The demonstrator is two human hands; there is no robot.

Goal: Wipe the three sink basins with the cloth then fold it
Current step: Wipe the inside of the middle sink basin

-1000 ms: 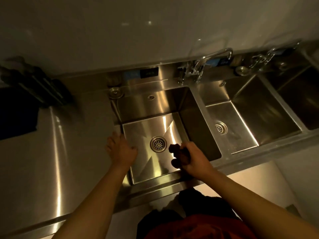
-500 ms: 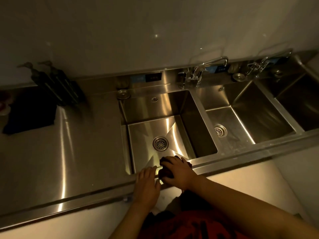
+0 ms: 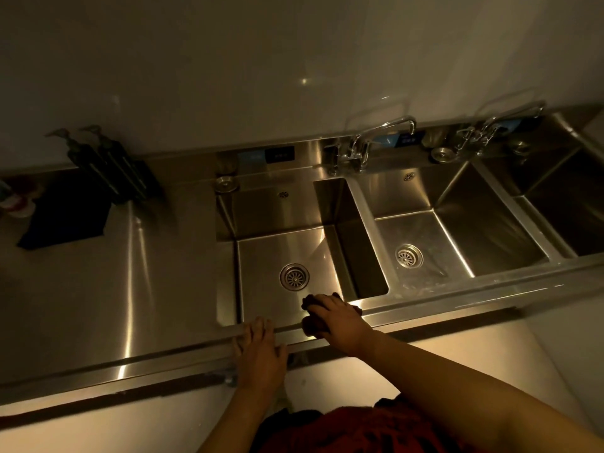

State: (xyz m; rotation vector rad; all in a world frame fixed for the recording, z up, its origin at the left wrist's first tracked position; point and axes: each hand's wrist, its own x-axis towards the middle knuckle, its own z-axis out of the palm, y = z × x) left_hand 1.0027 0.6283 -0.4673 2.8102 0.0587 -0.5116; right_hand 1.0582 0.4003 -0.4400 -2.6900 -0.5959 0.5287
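Three steel basins run along the counter: the left basin (image 3: 261,256), the middle basin (image 3: 457,230) and the right basin (image 3: 568,204), which is cut off by the frame edge. My right hand (image 3: 340,322) grips a dark bunched cloth (image 3: 313,326) at the front rim of the left basin, near its right corner. Most of the cloth is hidden under the hand. My left hand (image 3: 260,349) rests flat with straight fingers on the front rim, just left of the right hand.
Two dark pump bottles (image 3: 108,165) and a black mat (image 3: 65,217) stand at the back left of the steel counter (image 3: 98,289). Faucets (image 3: 369,138) rise behind the basin dividers. Each basin floor has a round drain (image 3: 294,276).
My right hand has drawn the cloth from beside the drain back to the front rim. My left hand has moved from the basin's left edge to the front rim. The view has pulled back.
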